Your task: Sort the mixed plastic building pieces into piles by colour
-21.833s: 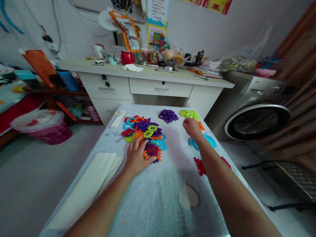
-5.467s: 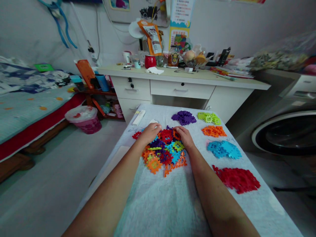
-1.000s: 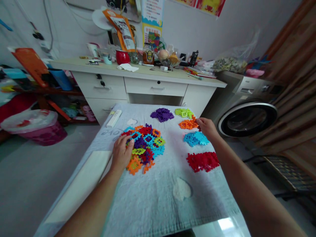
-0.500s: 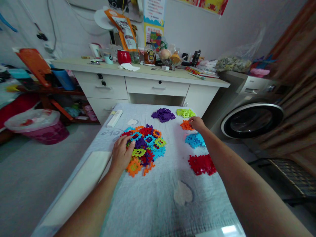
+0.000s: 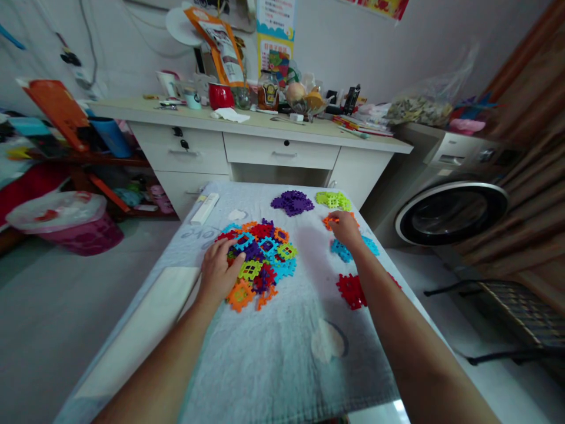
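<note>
My left hand (image 5: 218, 268) lies with fingers spread at the left edge of a mixed pile of plastic interlocking pieces (image 5: 253, 253) in red, blue, purple, green and orange. Its fingertips touch the nearest pieces. Over at the right, my right hand (image 5: 348, 228) is closed, thumb and fingers curled down on an orange interlocking piece (image 5: 329, 222) in a small orange group. Behind that group is a green pile (image 5: 333, 200), with a purple pile (image 5: 292, 203) to its left. Closer to me lie blue pieces (image 5: 342, 251) and red pieces (image 5: 352, 291), both partly covered by my right arm.
A light cloth (image 5: 282, 365) covers the table. A white narrow box (image 5: 205, 209) lies at its far left. Beyond stands a white desk (image 5: 282, 154) crowded with jars and cups. A washing machine (image 5: 441, 194) is at right, a pink bin (image 5: 83, 229) at left.
My right hand has moved slightly left and toward me over the orange pieces, uncovering some orange behind it. The right forearm now crosses the red pieces. My left hand stays about where it was.
</note>
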A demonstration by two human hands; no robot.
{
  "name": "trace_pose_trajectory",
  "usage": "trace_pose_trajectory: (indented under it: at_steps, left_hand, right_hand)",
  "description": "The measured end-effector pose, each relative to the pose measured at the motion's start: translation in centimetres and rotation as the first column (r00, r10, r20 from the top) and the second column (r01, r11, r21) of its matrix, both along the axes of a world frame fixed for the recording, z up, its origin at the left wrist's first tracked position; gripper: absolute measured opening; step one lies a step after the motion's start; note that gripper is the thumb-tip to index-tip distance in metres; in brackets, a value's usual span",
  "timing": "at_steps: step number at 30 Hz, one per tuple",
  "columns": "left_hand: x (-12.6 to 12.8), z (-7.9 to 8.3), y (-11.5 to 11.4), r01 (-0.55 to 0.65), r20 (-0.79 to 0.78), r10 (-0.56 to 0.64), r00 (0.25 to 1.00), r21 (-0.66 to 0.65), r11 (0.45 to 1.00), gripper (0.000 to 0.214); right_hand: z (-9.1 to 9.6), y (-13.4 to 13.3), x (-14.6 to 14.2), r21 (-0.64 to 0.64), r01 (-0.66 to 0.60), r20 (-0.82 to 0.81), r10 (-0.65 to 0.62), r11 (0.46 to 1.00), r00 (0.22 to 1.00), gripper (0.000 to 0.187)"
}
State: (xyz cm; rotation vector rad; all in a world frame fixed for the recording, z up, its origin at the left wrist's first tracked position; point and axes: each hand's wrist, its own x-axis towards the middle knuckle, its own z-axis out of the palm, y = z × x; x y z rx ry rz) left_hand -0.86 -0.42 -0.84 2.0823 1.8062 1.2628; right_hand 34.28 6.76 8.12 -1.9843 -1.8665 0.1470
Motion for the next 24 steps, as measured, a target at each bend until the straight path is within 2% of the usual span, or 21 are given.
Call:
trace_pose_trajectory:
  at_steps: [3, 6, 9, 12, 15, 20, 24]
  left_hand:
    - [0.1, 0.0, 0.0, -0.001, 0.001, 0.001, 1.000, -0.004, 1.000, 0.038]
    - [0.1, 0.1, 0.0, -0.008, 0.001, 0.009, 1.000, -0.020, 1.000, 0.037]
    - [0.1, 0.2, -0.1, -0.015, 0.004, 0.015, 1.000, -0.027, 1.000, 0.037]
    - [0.1, 0.3, -0.1, -0.013, 0.003, 0.013, 1.000, -0.026, 1.000, 0.039]
    - [0.1, 0.4, -0.1, -0.009, -0.001, 0.009, 1.000, -0.036, 0.999, 0.039]
    - [0.1, 0.3, 0.1, -0.009, -0.003, 0.009, 1.000, -0.044, 0.999, 0.038]
    - [0.1, 0.2, 0.1, -0.014, -0.009, 0.014, 1.000, -0.037, 0.999, 0.039]
  right_hand:
    - [-0.1, -2.1, -2.9, -0.075, -0.174, -0.012, 0.174, 0.982, 0.985, 0.028]
    - [-0.8, -4.0, -6.2, -0.160, -0.354, -0.020, 0.356, 0.921, 0.934, 0.026]
    - [-2.1, -5.2, -8.7, -0.166, -0.415, -0.022, 0.418, 0.894, 0.908, 0.036]
    - [-3.1, -5.7, -9.8, -0.149, -0.472, -0.069, 0.467, 0.869, 0.881, 0.042]
    - [-3.4, -5.8, -9.8, -0.129, -0.496, -0.124, 0.482, 0.859, 0.867, 0.037]
    - [-3.4, -5.7, -9.2, -0.111, -0.429, -0.178, 0.407, 0.896, 0.896, 0.045]
    - [-3.1, -5.6, -8.8, -0.080, -0.408, -0.215, 0.384, 0.909, 0.898, 0.033]
